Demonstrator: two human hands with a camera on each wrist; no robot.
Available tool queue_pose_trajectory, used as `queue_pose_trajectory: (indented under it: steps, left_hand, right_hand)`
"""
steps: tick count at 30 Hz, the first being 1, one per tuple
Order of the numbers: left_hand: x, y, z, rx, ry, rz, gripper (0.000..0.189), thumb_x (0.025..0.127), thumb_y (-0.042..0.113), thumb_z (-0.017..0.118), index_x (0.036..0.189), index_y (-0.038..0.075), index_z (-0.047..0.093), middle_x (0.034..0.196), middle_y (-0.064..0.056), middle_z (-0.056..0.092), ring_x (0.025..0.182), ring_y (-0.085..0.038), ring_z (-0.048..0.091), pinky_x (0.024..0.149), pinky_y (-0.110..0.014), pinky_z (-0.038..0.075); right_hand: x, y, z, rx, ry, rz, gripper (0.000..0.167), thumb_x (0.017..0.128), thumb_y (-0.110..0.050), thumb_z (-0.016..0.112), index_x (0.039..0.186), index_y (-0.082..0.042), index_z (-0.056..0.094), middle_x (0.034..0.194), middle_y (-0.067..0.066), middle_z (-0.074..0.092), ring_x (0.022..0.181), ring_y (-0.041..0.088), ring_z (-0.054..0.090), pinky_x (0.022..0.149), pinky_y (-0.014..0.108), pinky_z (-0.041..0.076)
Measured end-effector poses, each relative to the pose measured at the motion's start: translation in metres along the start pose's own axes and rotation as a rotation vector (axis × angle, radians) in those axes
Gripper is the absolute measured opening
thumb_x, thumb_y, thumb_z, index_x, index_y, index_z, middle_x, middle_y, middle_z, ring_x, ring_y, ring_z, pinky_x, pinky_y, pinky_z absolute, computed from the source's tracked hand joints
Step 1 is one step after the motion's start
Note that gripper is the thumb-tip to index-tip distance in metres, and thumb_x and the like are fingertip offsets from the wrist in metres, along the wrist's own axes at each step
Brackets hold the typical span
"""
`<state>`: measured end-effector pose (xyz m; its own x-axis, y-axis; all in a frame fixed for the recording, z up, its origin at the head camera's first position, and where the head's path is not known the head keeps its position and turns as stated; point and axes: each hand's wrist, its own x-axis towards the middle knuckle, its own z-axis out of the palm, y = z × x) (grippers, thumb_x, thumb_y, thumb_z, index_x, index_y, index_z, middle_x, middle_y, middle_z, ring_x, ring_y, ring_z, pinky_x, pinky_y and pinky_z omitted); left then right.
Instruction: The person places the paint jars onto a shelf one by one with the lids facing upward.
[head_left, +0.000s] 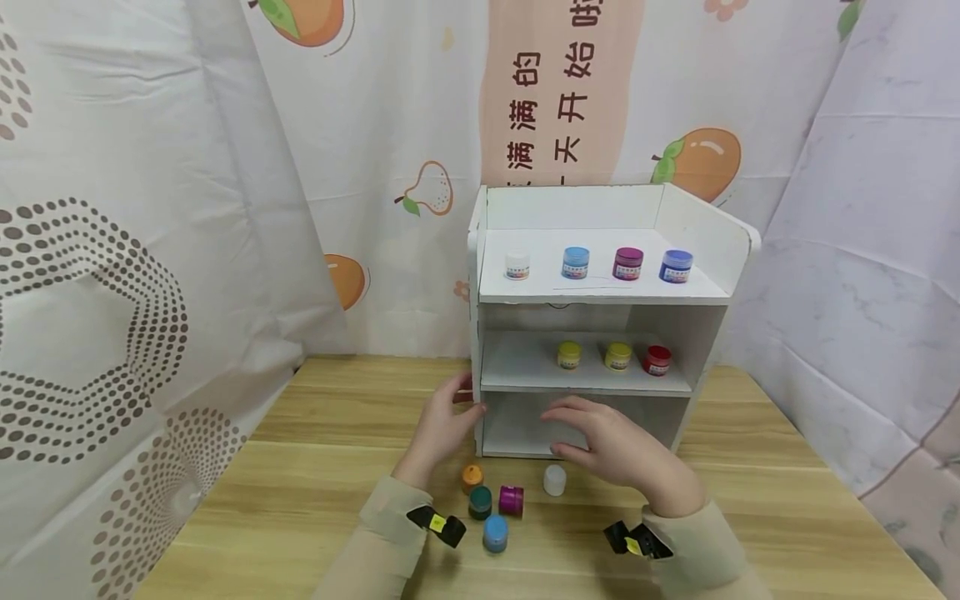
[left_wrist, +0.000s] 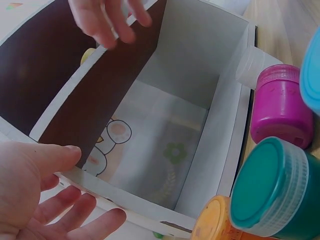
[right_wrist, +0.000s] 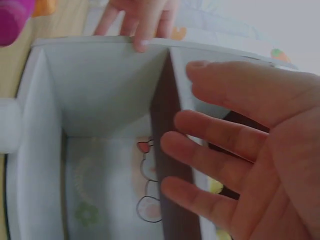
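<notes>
The shelf (right_wrist: 102, 85) partly hid the left hand (right_wrist: 149, 16) in the right wrist view; jar labels (head_left: 575, 272) were illegibly small.

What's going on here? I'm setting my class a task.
A person's left hand is at the left side of a white shelf unit; the right hand, holding nothing, is before its bottom compartment. Four jars stand on top, three jars on the middle shelf; five more jars are on the table.

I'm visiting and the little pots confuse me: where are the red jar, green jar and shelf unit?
Red jar (head_left: 657, 360): head view, on the front of the jar.
Green jar (left_wrist: 261, 184): left wrist view, on its lid.
Shelf unit (head_left: 572, 208): head view, on its back panel.
</notes>
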<state>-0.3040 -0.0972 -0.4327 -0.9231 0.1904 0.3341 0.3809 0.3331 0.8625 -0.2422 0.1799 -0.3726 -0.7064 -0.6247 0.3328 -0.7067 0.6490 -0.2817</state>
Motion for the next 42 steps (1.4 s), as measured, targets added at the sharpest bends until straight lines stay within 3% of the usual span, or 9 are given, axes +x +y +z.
queue_pose_trajectory:
  steps: [11, 23, 34, 37, 42]
  left_hand:
    - [0.0, 0.003, -0.001, 0.002, 0.0, -0.003, 0.056, 0.097, 0.011, 0.07, 0.149, 0.007, 0.049, 0.141, -0.012, 0.056, 0.121, -0.032, 0.059, 0.092, -0.041, 0.057]
    - [-0.001, 0.002, -0.001, 0.009, -0.001, -0.006, 0.055, 0.097, 0.01, 0.07, 0.148, 0.007, 0.05, 0.14, -0.012, 0.057, 0.121, -0.032, 0.059, 0.091, -0.039, 0.058]
    - [-0.001, 0.0, 0.0, 0.011, -0.003, -0.008, 0.056, 0.097, 0.011, 0.07, 0.148, 0.007, 0.05, 0.141, -0.012, 0.057, 0.121, -0.031, 0.059, 0.092, -0.04, 0.057]
    - [-0.001, 0.0, 0.0, 0.006, -0.003, -0.014, 0.056, 0.097, 0.012, 0.071, 0.148, 0.008, 0.05, 0.141, -0.011, 0.056, 0.122, -0.031, 0.059, 0.092, -0.039, 0.057]
    - [-0.001, 0.001, 0.001, 0.004, -0.001, -0.012, 0.055, 0.097, 0.013, 0.071, 0.148, 0.009, 0.05, 0.141, -0.011, 0.057, 0.121, -0.031, 0.059, 0.092, -0.04, 0.057]
  right_hand:
    - [0.001, 0.008, 0.021, 0.009, -0.209, 0.116, 0.039, 0.089, -0.014, 0.08, 0.127, -0.011, 0.07, 0.131, 0.01, 0.063, 0.12, 0.033, 0.06, 0.098, 0.053, 0.051]
    - [0.001, 0.017, 0.046, 0.042, -0.238, 0.052, 0.033, 0.081, 0.004, 0.078, 0.112, -0.006, 0.077, 0.11, 0.004, 0.071, 0.103, 0.024, 0.065, 0.09, 0.045, 0.056]
    - [-0.001, 0.016, 0.053, 0.044, -0.274, 0.113, 0.029, 0.082, 0.004, 0.074, 0.109, -0.007, 0.078, 0.108, 0.002, 0.074, 0.101, 0.022, 0.066, 0.087, 0.042, 0.057]
    - [0.0, 0.018, 0.054, 0.059, -0.269, 0.103, 0.023, 0.083, 0.002, 0.073, 0.103, -0.009, 0.078, 0.097, -0.003, 0.072, 0.086, 0.015, 0.064, 0.075, 0.034, 0.055]
    - [0.001, 0.02, 0.056, 0.088, -0.27, 0.117, 0.012, 0.083, -0.004, 0.073, 0.082, -0.016, 0.07, 0.071, -0.011, 0.057, 0.061, 0.004, 0.046, 0.055, 0.024, 0.04]
